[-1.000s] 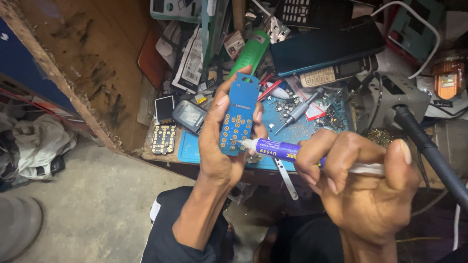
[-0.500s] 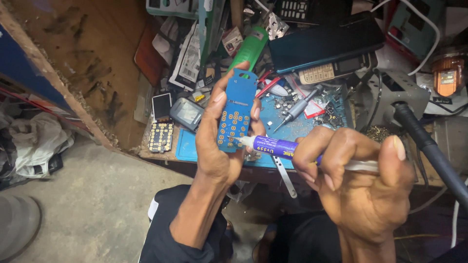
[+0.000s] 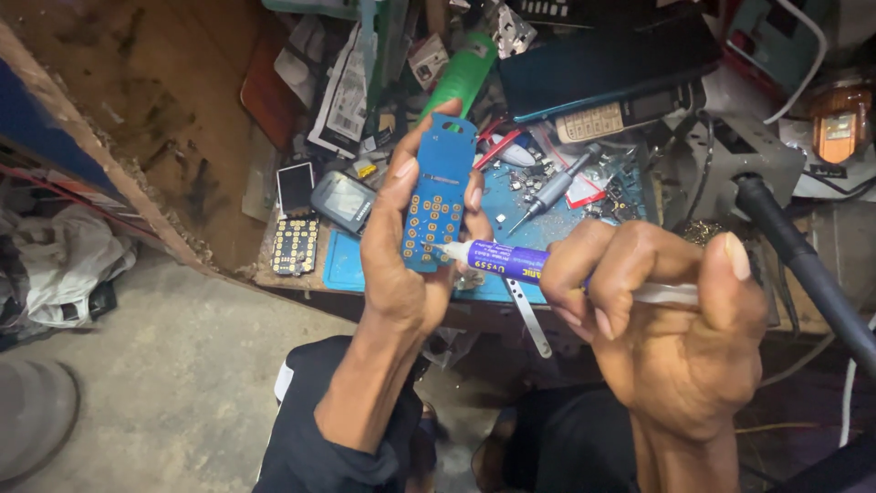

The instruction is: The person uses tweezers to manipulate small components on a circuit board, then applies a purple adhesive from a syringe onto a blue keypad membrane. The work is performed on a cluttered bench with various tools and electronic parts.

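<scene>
Head view: left hand (image 3: 401, 274) holds a blue phone circuit board (image 3: 438, 196) upright above the cluttered desk (image 3: 301, 274), fingers clamped on its edges. Right hand (image 3: 675, 338) has fingers closed around a glue tube (image 3: 511, 260), nozzle touching the board's lower edge.

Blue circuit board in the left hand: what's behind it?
The left hand grips the blue circuit board from behind. Farther back lie a blue mat and a green tube. The syringe tip touches the board's front. The board's back face is hidden.
</scene>
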